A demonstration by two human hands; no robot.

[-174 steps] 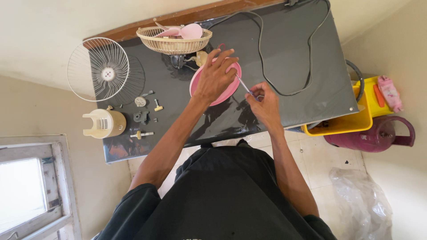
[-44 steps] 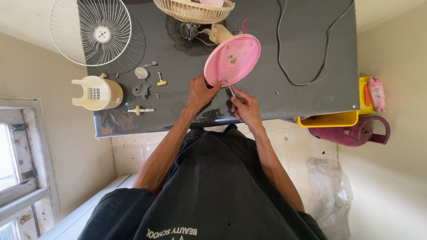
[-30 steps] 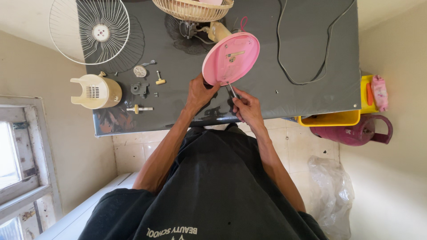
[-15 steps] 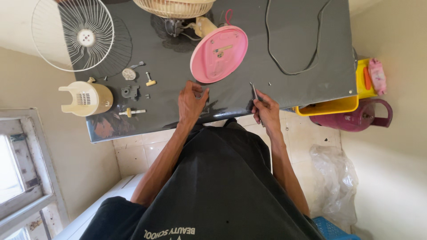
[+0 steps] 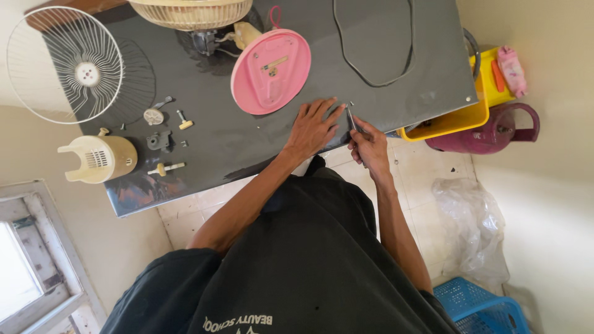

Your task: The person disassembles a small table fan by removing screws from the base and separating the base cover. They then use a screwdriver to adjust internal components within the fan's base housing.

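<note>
Left hand (image 5: 314, 127) flat, fingers spread, on dark glossy table (image 5: 396, 99) near front edge, just below round pink plastic base (image 5: 270, 71). Right hand (image 5: 369, 145) pinching thin metal screwdriver (image 5: 351, 119) beside it. One white wire grille (image 5: 65, 65) at left corner; one black cord (image 5: 371, 43) looped toward back.

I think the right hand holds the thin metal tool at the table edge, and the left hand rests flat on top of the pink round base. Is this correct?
Not quite. The head view shows the left hand flat on the dark table, beside the pink round base and apart from it. The right hand does hold the thin metal tool at the table edge.
</note>
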